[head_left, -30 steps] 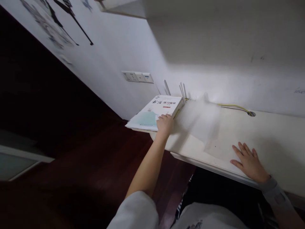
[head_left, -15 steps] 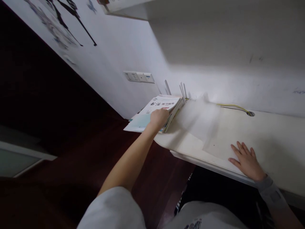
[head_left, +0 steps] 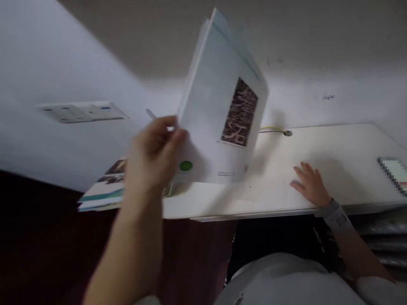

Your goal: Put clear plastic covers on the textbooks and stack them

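Note:
Raised above the desk, my left hand (head_left: 155,152) pinches a thin booklet (head_left: 210,110) by its edge, thumb on the near side. The booklet is tilted and slightly blurred; its pale cover carries a dark patterned picture and a green oval. Behind my left forearm, a stack of books and booklets (head_left: 104,186) lies at the desk's left end, partly hidden. My right hand (head_left: 310,184) rests on the white desk (head_left: 343,144) with its fingers spread, holding nothing. A grey band (head_left: 330,214) is around the right wrist.
A yellow cable (head_left: 273,128) runs to a round hole (head_left: 288,133) at the back of the desk. Wall sockets (head_left: 84,112) are at the left. A phone-like device (head_left: 394,173), pixelated, lies at the desk's right end. Dark floor (head_left: 197,245) shows below the front edge.
My left hand has lifted the booklet off the stack and brought it up and to the right. The view has turned right. My right hand stays spread on the desk.

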Action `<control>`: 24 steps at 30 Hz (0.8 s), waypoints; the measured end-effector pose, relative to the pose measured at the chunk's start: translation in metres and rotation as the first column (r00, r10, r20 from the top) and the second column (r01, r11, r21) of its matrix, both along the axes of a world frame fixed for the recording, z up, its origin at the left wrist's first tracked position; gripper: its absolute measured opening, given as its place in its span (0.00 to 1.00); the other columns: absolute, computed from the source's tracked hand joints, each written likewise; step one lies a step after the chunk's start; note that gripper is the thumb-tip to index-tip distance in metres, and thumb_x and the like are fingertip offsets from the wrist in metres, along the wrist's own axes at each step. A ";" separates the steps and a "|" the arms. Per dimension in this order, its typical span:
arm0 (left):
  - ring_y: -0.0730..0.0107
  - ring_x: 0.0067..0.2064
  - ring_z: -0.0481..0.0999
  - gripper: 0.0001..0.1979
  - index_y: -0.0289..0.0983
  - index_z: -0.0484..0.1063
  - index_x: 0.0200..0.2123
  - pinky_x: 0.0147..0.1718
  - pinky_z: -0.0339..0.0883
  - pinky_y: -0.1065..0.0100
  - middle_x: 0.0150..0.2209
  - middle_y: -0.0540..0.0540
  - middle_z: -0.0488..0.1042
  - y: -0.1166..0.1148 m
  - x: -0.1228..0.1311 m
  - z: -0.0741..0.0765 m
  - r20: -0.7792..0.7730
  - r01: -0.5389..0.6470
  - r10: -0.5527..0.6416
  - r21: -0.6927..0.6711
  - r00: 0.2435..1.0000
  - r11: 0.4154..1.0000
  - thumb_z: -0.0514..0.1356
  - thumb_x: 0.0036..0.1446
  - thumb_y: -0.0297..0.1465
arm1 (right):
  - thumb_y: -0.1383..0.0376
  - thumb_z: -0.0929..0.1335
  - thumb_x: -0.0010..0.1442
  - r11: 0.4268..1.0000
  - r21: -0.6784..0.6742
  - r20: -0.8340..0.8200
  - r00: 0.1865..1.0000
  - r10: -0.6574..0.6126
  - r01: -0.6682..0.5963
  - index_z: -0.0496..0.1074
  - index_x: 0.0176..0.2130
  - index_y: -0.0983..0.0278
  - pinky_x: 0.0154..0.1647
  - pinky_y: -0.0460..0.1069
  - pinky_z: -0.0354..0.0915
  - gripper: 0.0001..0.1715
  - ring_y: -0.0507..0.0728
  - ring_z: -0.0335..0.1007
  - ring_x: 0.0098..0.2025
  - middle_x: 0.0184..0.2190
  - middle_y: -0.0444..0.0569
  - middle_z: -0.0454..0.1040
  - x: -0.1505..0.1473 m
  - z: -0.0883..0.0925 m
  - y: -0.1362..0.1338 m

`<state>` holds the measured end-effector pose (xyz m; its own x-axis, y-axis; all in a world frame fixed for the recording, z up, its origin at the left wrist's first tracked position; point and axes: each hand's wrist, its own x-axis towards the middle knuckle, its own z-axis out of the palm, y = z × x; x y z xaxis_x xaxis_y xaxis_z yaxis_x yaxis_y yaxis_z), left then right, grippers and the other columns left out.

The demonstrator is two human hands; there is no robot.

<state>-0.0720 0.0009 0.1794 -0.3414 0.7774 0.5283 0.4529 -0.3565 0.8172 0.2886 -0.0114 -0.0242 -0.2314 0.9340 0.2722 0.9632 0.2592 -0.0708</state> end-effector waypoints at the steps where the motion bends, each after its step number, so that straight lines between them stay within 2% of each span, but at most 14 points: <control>1: 0.85 0.21 0.64 0.18 0.34 0.75 0.40 0.25 0.61 0.79 0.23 0.56 0.71 0.005 0.020 -0.016 0.048 0.108 -0.106 -0.035 0.993 0.994 0.63 0.45 0.36 | 0.49 0.55 0.65 0.999 -0.006 0.020 0.999 -0.049 0.049 0.59 0.62 0.64 0.58 0.69 0.51 0.34 0.71 0.48 0.65 0.64 0.65 0.55 0.010 -0.001 0.000; 3: 0.80 0.23 0.66 0.18 0.35 0.74 0.41 0.22 0.60 0.78 0.24 0.54 0.72 0.016 0.056 -0.051 0.182 0.256 -0.240 -0.070 0.953 0.964 0.61 0.47 0.37 | 0.49 0.56 0.65 0.991 -0.046 0.064 0.990 -0.124 0.127 0.60 0.61 0.65 0.57 0.69 0.52 0.34 0.71 0.50 0.64 0.64 0.66 0.55 0.026 -0.007 -0.002; 5: 0.78 0.23 0.68 0.19 0.36 0.73 0.42 0.21 0.61 0.77 0.26 0.53 0.72 0.024 0.080 -0.085 0.299 0.321 -0.280 -0.097 0.912 0.942 0.60 0.48 0.39 | 0.49 0.56 0.65 0.984 -0.085 0.098 0.984 -0.147 0.155 0.60 0.61 0.66 0.56 0.69 0.52 0.34 0.71 0.50 0.64 0.63 0.65 0.56 0.036 -0.013 -0.005; 7: 0.77 0.23 0.68 0.20 0.36 0.71 0.43 0.20 0.61 0.77 0.26 0.52 0.72 0.028 0.091 -0.115 0.398 0.367 -0.282 -0.155 0.873 0.917 0.60 0.48 0.39 | 0.49 0.56 0.65 0.986 -0.096 0.115 0.985 -0.127 0.139 0.60 0.61 0.66 0.57 0.69 0.51 0.34 0.70 0.50 0.64 0.63 0.65 0.56 0.040 -0.018 -0.009; 11: 0.78 0.20 0.67 0.22 0.36 0.69 0.44 0.18 0.60 0.77 0.23 0.54 0.71 0.029 0.084 -0.160 0.530 0.424 -0.210 -0.322 0.822 0.846 0.61 0.46 0.39 | 0.49 0.54 0.65 0.991 -0.081 0.114 0.989 -0.096 0.105 0.60 0.61 0.66 0.58 0.69 0.50 0.35 0.70 0.49 0.64 0.64 0.64 0.55 0.041 -0.022 -0.012; 14: 0.77 0.21 0.68 0.23 0.34 0.70 0.43 0.18 0.62 0.76 0.23 0.54 0.71 0.030 0.064 -0.182 0.499 0.404 -0.153 -0.447 0.853 0.798 0.60 0.45 0.40 | 0.48 0.53 0.65 0.993 -0.059 0.104 0.990 -0.094 0.101 0.59 0.62 0.66 0.58 0.69 0.49 0.35 0.70 0.50 0.64 0.64 0.65 0.55 0.041 -0.022 -0.012; 16: 0.72 0.25 0.72 0.23 0.33 0.70 0.45 0.22 0.66 0.73 0.26 0.51 0.73 0.030 0.051 -0.192 0.370 0.336 -0.148 -0.519 0.917 0.786 0.58 0.46 0.40 | 0.48 0.53 0.65 0.994 -0.049 0.106 0.990 -0.095 0.100 0.59 0.61 0.66 0.58 0.69 0.49 0.35 0.70 0.50 0.64 0.63 0.64 0.56 0.041 -0.022 -0.013; 18: 0.67 0.32 0.76 0.25 0.32 0.70 0.48 0.31 0.71 0.67 0.31 0.46 0.76 0.029 0.043 -0.197 0.121 0.201 -0.161 -0.572 0.980 0.795 0.55 0.50 0.40 | 0.48 0.53 0.65 0.994 -0.047 0.114 0.989 -0.096 0.102 0.59 0.61 0.66 0.58 0.68 0.49 0.35 0.70 0.50 0.64 0.63 0.64 0.56 0.041 -0.021 -0.013; 19: 0.63 0.37 0.76 0.25 0.32 0.69 0.51 0.36 0.72 0.63 0.35 0.43 0.77 0.027 0.041 -0.197 -0.036 0.120 -0.172 -0.578 0.984 0.807 0.54 0.52 0.39 | 0.48 0.53 0.65 0.994 -0.046 0.116 0.989 -0.095 0.101 0.60 0.61 0.66 0.58 0.68 0.49 0.35 0.70 0.50 0.64 0.63 0.64 0.56 0.041 -0.021 -0.013; 21: 0.56 0.48 0.74 0.26 0.30 0.66 0.54 0.46 0.68 0.56 0.47 0.34 0.74 0.021 0.043 -0.196 -0.360 -0.042 -0.181 -0.533 0.915 0.845 0.53 0.56 0.38 | 0.49 0.54 0.65 0.994 -0.041 0.112 0.989 -0.091 0.096 0.60 0.61 0.66 0.58 0.67 0.49 0.34 0.69 0.50 0.64 0.63 0.64 0.57 0.041 -0.021 -0.014; 24: 0.45 0.63 0.58 0.27 0.27 0.62 0.57 0.56 0.57 0.47 0.62 0.25 0.58 0.009 0.056 -0.191 -0.703 -0.230 -0.158 -0.424 0.694 0.876 0.52 0.59 0.38 | 0.50 0.55 0.65 0.996 -0.027 0.103 0.991 -0.085 0.088 0.61 0.60 0.66 0.59 0.66 0.48 0.33 0.69 0.51 0.64 0.63 0.63 0.57 0.042 -0.021 -0.015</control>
